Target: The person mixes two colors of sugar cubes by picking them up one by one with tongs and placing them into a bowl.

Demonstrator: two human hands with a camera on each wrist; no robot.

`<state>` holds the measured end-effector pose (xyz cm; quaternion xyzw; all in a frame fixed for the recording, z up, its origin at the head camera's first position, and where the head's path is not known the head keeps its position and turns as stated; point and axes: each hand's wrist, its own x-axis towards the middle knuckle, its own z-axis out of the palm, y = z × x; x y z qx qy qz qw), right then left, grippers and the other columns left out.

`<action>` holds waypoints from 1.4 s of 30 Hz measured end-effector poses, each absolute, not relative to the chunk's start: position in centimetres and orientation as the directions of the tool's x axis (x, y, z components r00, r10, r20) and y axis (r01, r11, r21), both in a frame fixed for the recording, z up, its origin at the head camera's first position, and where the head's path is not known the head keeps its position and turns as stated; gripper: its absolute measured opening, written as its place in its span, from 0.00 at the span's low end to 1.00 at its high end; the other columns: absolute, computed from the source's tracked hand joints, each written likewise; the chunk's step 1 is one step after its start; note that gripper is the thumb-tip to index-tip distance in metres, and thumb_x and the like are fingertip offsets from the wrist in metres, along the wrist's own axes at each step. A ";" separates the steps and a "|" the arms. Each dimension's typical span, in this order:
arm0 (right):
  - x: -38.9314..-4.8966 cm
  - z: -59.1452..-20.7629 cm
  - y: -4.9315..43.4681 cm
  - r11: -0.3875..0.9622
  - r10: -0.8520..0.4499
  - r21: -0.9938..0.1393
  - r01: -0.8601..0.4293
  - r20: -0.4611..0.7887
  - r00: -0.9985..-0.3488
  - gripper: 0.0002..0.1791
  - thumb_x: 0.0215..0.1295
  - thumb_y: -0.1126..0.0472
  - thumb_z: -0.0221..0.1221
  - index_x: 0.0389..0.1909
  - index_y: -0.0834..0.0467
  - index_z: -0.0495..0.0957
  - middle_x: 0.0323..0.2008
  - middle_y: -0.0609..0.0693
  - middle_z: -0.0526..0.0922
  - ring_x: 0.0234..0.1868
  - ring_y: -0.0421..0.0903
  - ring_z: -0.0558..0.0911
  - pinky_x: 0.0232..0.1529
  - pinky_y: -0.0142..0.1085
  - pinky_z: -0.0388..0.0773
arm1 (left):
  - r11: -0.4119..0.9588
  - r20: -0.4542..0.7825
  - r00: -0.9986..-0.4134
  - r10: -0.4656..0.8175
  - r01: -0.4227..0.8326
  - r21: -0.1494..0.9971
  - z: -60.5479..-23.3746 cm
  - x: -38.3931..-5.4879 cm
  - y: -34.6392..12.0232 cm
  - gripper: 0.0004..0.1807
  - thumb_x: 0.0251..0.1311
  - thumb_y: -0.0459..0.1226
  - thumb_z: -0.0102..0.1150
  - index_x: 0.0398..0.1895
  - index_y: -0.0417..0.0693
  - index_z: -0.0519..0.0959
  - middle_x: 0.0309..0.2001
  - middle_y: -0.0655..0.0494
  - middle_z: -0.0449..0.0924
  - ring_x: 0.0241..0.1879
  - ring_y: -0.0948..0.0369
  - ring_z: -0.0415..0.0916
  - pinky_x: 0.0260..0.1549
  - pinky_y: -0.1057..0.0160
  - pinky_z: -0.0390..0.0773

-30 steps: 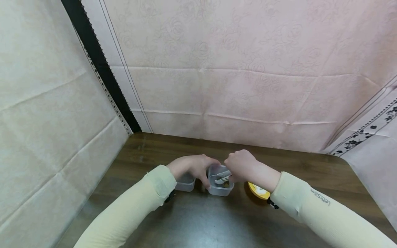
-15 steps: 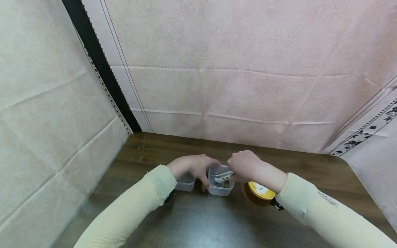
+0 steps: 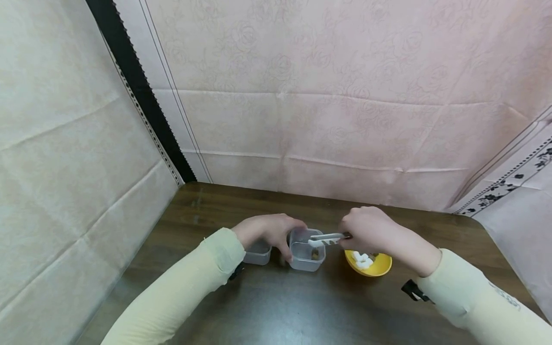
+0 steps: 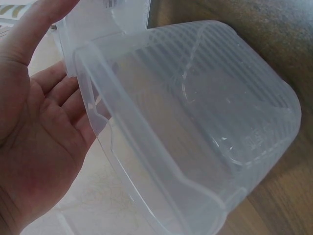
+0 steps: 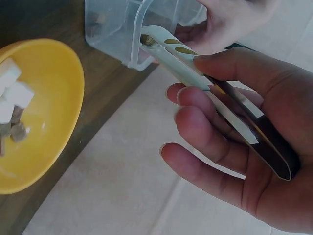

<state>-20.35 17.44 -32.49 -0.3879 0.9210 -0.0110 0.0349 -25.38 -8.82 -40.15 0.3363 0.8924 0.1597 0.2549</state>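
Note:
My left hand (image 3: 272, 232) holds the side of a clear plastic container (image 3: 304, 266), thumb and fingers at its rim. Inside it lies a small brown piece (image 3: 316, 254). With my right hand (image 3: 370, 229) I grip small tongs (image 3: 328, 239) that have pale slotted ends and a dark handle. Their tips are over the container's right part. Between the tips is a small brownish lump (image 5: 147, 39). A yellow bowl (image 5: 68, 98) stands below my right hand, with white cubes (image 5: 18, 93) and brown cubes (image 5: 18, 132) in it.
A second clear plastic container (image 4: 195, 112) stands to the left, partly under my left wrist; no contents show in it. All stand on a dark wooden table (image 3: 276, 306). Pale patterned cloth (image 3: 323, 120) hangs behind and at both sides.
My right hand has moved right, drawing the tongs up from inside the container. More of the yellow bowl shows now. My left hand has stayed in place.

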 end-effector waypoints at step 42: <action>-17.9 -31.9 27.8 0.794 -0.607 0.058 -0.605 0.081 -0.790 0.25 0.58 0.55 0.72 0.15 0.39 0.65 0.15 0.31 0.56 0.19 0.32 0.58 0.21 0.33 0.54 | 0.715 -0.344 -0.638 0.689 0.521 0.467 -40.1 -25.3 -8.7 0.48 0.53 0.44 0.85 0.78 0.54 0.70 0.65 0.57 0.79 0.58 0.62 0.74 0.61 0.56 0.78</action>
